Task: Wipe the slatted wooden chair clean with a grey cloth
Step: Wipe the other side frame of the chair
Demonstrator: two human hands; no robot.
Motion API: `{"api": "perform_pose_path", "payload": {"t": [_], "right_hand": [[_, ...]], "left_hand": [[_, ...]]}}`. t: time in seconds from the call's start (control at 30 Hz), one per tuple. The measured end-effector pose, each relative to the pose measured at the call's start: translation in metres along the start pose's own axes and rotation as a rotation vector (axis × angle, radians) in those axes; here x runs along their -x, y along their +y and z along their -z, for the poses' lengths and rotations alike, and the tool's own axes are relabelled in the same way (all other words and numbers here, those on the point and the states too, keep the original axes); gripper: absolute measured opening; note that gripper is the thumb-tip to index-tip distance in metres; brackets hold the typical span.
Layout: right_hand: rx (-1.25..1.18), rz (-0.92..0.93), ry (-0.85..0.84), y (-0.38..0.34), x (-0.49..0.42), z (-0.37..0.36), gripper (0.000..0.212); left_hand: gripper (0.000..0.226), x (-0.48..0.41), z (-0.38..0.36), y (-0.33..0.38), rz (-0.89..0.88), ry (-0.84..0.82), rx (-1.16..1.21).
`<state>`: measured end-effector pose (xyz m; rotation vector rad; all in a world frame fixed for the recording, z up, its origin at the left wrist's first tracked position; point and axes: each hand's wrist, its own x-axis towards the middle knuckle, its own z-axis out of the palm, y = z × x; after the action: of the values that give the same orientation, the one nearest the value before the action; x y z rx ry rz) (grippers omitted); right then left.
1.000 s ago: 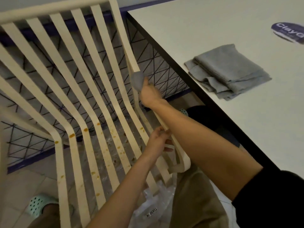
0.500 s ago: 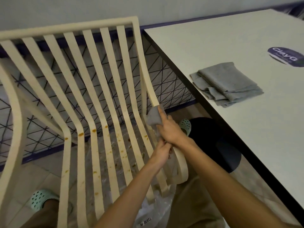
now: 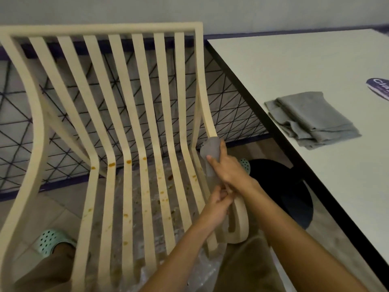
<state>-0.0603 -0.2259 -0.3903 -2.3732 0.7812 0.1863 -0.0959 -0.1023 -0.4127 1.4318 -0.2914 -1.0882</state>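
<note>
Wiping of the chair's right-hand frame rail. The slatted wooden chair (image 3: 130, 127) fills the left and centre of the view, its back toward the far wall and its seat slats running toward the near edge. The right hand (image 3: 228, 168) is closed around a grey cloth (image 3: 211, 151), which is wrapped about the outermost right rail at the bend where back meets seat. The left hand (image 3: 219, 200) is just nearer on the same rail, closed on it and touching the right wrist; it appears to steady the chair. A stack of folded grey cloths (image 3: 311, 119) lies on the white table (image 3: 294, 66) at right, well apart from the chair and untouched.

Step in hand, as judged: the cleaning of the side rail, with the cloth at the curve. The seat slats carry many orange-brown spots (image 3: 128, 162), thickest along the bend and scattered nearer, so most of the task appears yet to be done.

The next move calls for drawing the cloth along the rail toward the looped front end under steady pressure, then shifting leftward to the soiled slats, one at a time. Each slat is narrow and separated by gaps, so the cloth should be wrapped around or pressed flat on a single slat while the other hand braces the frame.
</note>
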Motion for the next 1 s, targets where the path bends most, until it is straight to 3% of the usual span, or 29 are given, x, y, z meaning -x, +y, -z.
{"api": "perform_pose_path", "payload": {"t": [0.23, 0.53, 0.83, 0.93, 1.0], "right_hand": [[-0.045, -0.073, 0.057, -0.040, -0.060, 0.020, 0.048], [-0.150, -0.081, 0.093, -0.064, -0.106, 0.031, 0.054], [-0.527, -0.025, -0.017, -0.029, -0.066, 0.014, 0.049], [-0.783, -0.012, -0.174, -0.009, -0.040, 0.011, 0.028], [-0.865, -0.036, -0.214, 0.000, -0.022, 0.011, 0.024]], "left_hand": [[0.015, -0.002, 0.003, 0.000, 0.020, -0.017, 0.015], [0.010, -0.005, 0.005, 0.003, 0.038, -0.016, 0.021], [0.017, 0.004, 0.006, 0.012, 0.082, -0.030, -0.021], [0.013, 0.004, 0.006, 0.009, 0.070, -0.023, -0.012], [0.023, 0.003, 0.005, 0.007, 0.059, -0.013, 0.010]]}}
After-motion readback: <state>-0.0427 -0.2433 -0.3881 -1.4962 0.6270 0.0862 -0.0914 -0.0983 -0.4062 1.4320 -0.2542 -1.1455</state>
